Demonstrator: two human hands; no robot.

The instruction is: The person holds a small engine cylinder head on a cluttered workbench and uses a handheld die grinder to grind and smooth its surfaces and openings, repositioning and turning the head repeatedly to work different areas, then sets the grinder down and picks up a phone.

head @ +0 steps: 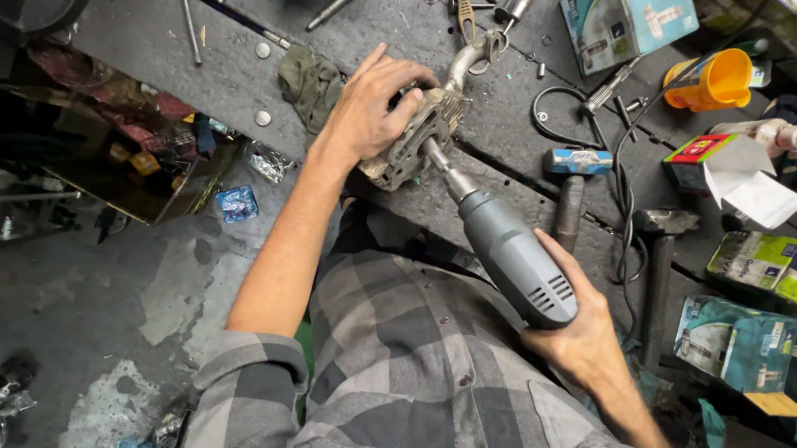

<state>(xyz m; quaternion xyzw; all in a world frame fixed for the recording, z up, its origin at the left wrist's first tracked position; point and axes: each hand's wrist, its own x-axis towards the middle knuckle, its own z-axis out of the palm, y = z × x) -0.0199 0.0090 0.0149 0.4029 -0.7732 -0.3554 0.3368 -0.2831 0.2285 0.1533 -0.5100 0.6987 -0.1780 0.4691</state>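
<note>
On the dark workbench (pixel 192 39), left hand (pixel 370 114) fingers clamp and half-hide a metal part (pixel 416 138); right hand (pixel 573 333) grips a grinder (pixel 512 254).

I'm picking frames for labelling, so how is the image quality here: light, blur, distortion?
Head view: the left hand on the metal part and the grey power tool in the right hand are sharp and evenly lit; the floor on the left is dim; the workbench edges bend with wide-angle distortion; the shirt near the bottom edge is slightly soft.
</note>
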